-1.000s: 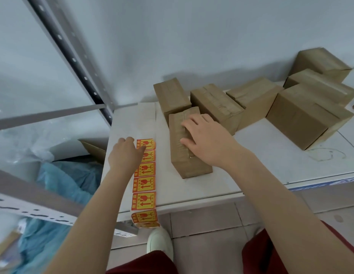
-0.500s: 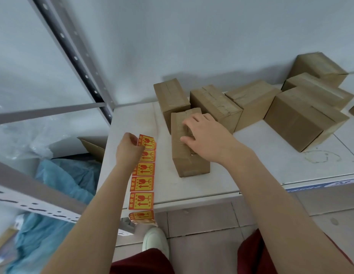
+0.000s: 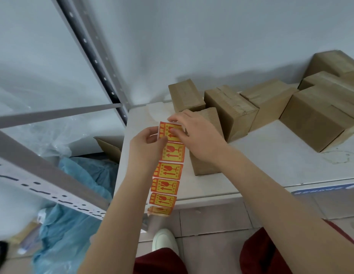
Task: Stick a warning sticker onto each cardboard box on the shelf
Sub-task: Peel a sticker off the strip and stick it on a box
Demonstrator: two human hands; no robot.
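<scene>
White shelf (image 3: 271,165) carries cardboard boxes (image 3: 318,119); taped shut.

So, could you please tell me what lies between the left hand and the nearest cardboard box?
In the head view, the sticker strip hangs between the left hand and the nearest cardboard box, with the right hand reaching across to its top sticker.

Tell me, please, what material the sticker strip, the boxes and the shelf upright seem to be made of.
Sticker strip: thin paper, probably glossy; it bends and hangs limp over the shelf edge, printed red on yellow.
Boxes: brown corrugated cardboard, matte; folded flaps, apparently taped along the seams.
Shelf upright: looks like grey painted metal; a straight angled profile with a row of punched holes.
</scene>
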